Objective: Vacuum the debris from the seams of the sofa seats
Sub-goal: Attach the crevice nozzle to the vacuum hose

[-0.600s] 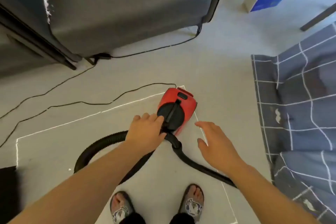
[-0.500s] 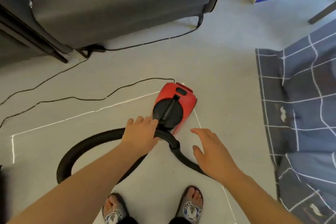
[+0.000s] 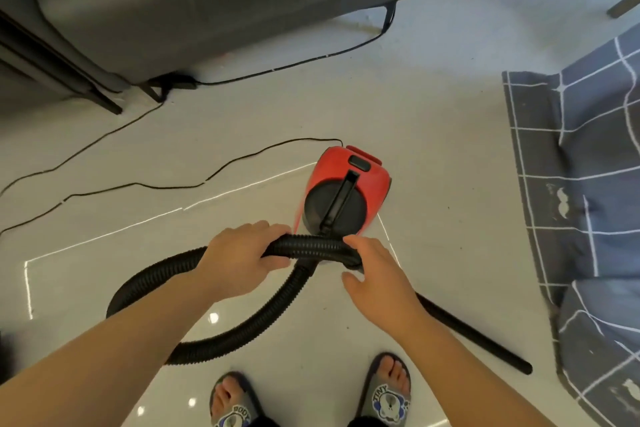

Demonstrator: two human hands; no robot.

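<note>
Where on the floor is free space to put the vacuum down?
Bare floor lies between the red vacuum and the grey rug, and between vacuum and sofa. Left of it, the cord and hose crowd the tiles.

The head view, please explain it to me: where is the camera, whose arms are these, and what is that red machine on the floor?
The camera sits on a person's head and looks forward and down, so the two bare arms and the feet in slippers are that person's own. The red machine is a small vacuum cleaner standing on the pale tiled floor. A black ribbed hose comes out of its front, loops to the left and ends in a straight black tube lying on the floor. The left hand has its grip around the hose. The right hand touches the hose near its joint with the machine, but does not seem to close on it. A thin black power cord runs across the floor. The grey sofa is at the top; a dark checked fabric lies at the right.
</note>
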